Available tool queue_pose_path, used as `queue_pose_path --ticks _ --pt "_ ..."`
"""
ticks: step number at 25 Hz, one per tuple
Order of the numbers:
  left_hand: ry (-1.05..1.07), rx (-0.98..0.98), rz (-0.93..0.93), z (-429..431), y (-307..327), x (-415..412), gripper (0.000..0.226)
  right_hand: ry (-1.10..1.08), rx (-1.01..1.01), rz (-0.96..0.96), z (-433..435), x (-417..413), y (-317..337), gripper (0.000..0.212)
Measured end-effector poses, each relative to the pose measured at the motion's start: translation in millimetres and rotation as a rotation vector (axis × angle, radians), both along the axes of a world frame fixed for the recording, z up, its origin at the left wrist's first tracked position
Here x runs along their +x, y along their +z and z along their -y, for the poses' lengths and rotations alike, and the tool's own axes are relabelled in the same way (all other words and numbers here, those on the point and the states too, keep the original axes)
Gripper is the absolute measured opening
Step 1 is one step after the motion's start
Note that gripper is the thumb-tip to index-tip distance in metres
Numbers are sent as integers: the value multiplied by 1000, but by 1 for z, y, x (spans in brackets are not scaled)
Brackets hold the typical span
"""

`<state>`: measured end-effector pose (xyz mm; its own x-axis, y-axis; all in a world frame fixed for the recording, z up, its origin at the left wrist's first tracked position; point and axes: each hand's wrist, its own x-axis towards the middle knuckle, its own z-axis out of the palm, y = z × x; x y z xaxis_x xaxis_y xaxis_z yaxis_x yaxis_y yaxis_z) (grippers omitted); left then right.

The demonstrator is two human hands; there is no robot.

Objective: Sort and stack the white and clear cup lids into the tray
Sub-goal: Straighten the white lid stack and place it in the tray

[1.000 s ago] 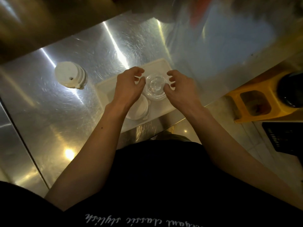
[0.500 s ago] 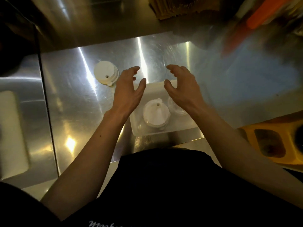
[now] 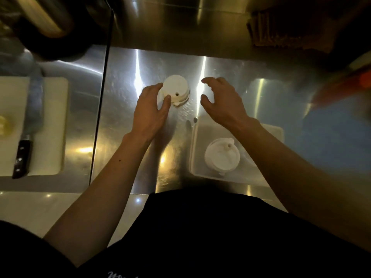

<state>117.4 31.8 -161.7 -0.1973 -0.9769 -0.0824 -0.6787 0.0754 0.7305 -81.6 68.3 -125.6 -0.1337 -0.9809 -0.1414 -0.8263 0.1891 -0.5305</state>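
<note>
A stack of white cup lids stands on the steel counter. My left hand touches its left side with thumb and fingers spread around it. My right hand hovers open just to the right of the stack, apart from it. A white tray sits at the near right; a second stack of white lids rests inside it. The clear lids lie mostly hidden behind my right forearm.
A white cutting board with a knife on it lies at the left, beyond a seam in the counter. Dark containers stand at the back left. Blurred orange and blue shapes fill the right side.
Both hands left the tray and moved to the white lid stack on the counter; the left now touches it. The view swung left, bringing the cutting board into sight.
</note>
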Motion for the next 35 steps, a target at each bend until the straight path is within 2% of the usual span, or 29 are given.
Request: queue_pose_path --ticks 10,18,27,35 --pt "3 127 135 52 -41 10 52 67 197 -130 74 19 -32 50" --pt "-48 238 128 74 -70 -8 58 20 304 -76 101 16 -67 55" --pt "-29 248 -2 79 -81 -16 59 -195 344 124 103 19 -87 50" --pt "35 291 -99 79 -77 -17 58 -544 393 468 107 20 -97 51"
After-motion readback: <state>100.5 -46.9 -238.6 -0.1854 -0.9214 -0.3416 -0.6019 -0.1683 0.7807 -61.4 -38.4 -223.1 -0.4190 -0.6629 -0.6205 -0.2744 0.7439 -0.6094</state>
